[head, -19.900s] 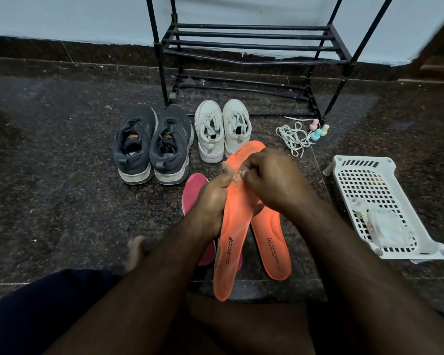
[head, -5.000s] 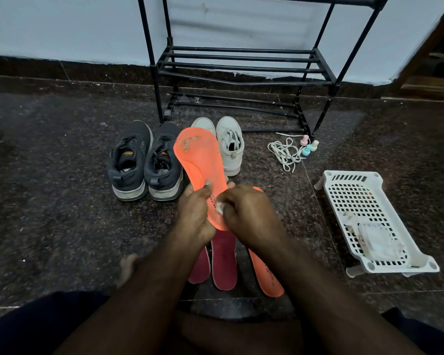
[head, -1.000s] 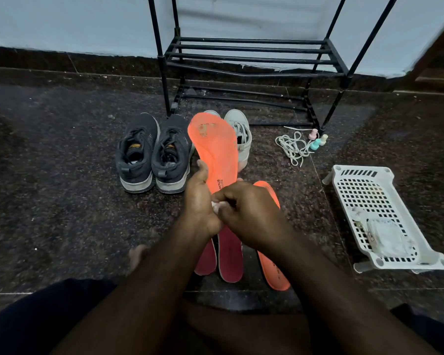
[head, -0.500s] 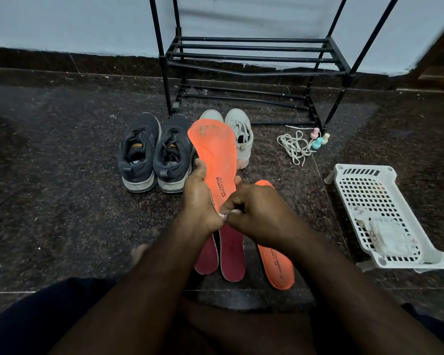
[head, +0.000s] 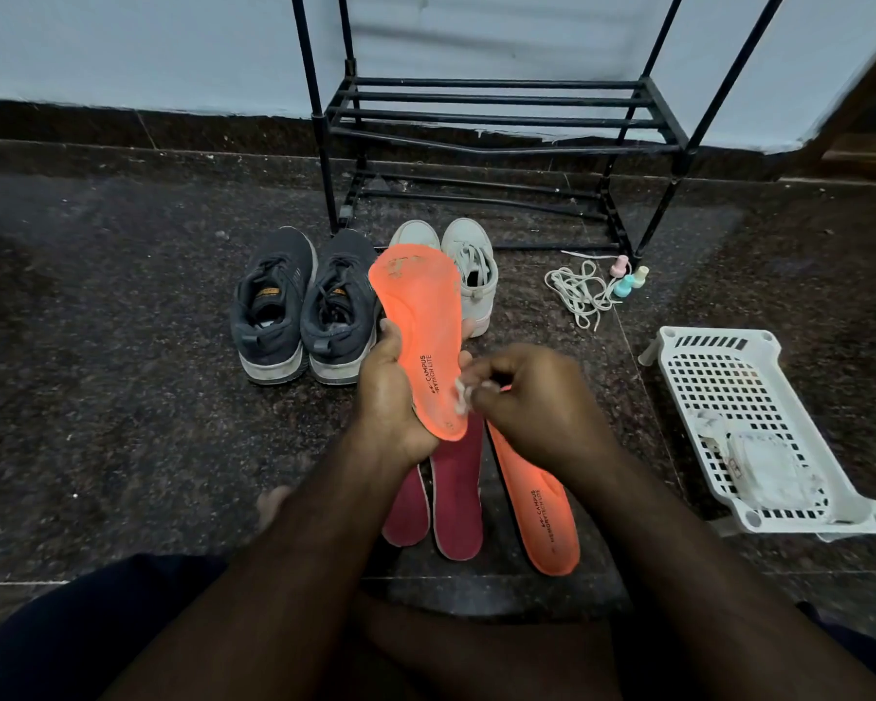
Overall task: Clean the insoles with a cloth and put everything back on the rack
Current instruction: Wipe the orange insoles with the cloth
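Left hand [head: 393, 397] grips insole [head: 421, 336] by heel, toe up over shoes [head: 304, 306]. Right hand [head: 532, 397] pinches cloth [head: 462, 394] against its edge. I worry: tiny wad (mostly hidden) may slip; toe grime looks untouched. Rack [head: 491, 118] bare.

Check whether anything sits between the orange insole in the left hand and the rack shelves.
Yes. The grey shoes and white shoes stand on the floor before the rack, directly beyond the held orange insole. The visible shelves look bare.
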`<state>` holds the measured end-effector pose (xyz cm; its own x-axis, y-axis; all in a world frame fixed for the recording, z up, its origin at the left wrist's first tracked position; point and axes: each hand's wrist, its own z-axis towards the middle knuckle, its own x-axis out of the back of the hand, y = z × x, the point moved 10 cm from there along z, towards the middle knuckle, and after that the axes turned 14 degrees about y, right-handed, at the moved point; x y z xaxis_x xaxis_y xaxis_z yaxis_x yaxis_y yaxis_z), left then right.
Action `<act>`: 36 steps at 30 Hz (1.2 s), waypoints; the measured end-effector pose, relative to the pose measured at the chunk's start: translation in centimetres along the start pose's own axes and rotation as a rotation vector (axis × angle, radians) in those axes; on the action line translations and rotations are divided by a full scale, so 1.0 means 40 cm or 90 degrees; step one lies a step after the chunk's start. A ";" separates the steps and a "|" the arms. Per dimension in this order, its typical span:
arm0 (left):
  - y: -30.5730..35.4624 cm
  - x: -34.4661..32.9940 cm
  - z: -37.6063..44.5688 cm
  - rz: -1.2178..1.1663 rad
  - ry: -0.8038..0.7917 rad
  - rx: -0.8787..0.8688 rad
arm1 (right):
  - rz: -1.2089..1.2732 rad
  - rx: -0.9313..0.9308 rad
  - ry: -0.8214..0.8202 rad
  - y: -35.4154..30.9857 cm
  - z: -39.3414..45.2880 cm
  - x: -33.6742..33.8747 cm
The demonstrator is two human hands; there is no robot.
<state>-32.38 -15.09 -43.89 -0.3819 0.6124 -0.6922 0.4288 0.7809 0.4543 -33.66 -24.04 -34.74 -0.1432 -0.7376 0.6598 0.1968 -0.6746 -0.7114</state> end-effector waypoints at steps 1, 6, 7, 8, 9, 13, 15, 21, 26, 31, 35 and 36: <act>0.002 0.000 0.002 -0.002 0.005 -0.008 | 0.015 -0.005 0.027 -0.001 0.005 0.007; -0.008 0.014 0.007 -0.006 0.038 -0.006 | -0.110 0.045 -0.083 -0.025 -0.032 -0.065; -0.007 0.017 0.010 -0.011 0.045 -0.010 | -0.114 0.034 -0.097 -0.024 -0.038 -0.068; -0.003 0.019 0.013 -0.021 0.048 -0.019 | -0.101 0.019 -0.112 -0.020 -0.040 -0.069; 0.002 0.020 0.014 -0.027 0.055 -0.027 | -0.072 0.002 -0.128 -0.018 -0.041 -0.067; 0.002 0.006 0.006 -0.014 0.015 -0.011 | 0.007 -0.037 -0.034 -0.005 -0.014 -0.014; 0.002 0.006 0.009 -0.007 0.000 -0.015 | -0.050 -0.029 -0.007 0.007 -0.010 -0.019; 0.029 0.032 0.027 -0.073 0.058 -0.049 | 0.133 -0.144 -0.154 0.016 -0.055 -0.105; -0.005 0.002 0.005 -0.002 0.018 -0.019 | 0.065 -0.073 -0.007 0.027 0.003 -0.025; -0.018 0.003 0.000 0.033 0.020 -0.016 | -0.072 0.004 -0.057 0.008 -0.012 -0.057; -0.012 0.011 0.008 0.023 0.042 -0.013 | -0.002 0.008 -0.119 -0.017 -0.032 -0.076; -0.018 0.006 0.007 0.012 0.032 0.000 | 0.026 0.005 -0.087 -0.017 -0.025 -0.061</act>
<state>-32.57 -15.56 -44.53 -0.4147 0.6318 -0.6549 0.4354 0.7697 0.4669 -34.42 -21.80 -36.11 -0.0021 -0.7540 0.6569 0.2079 -0.6429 -0.7372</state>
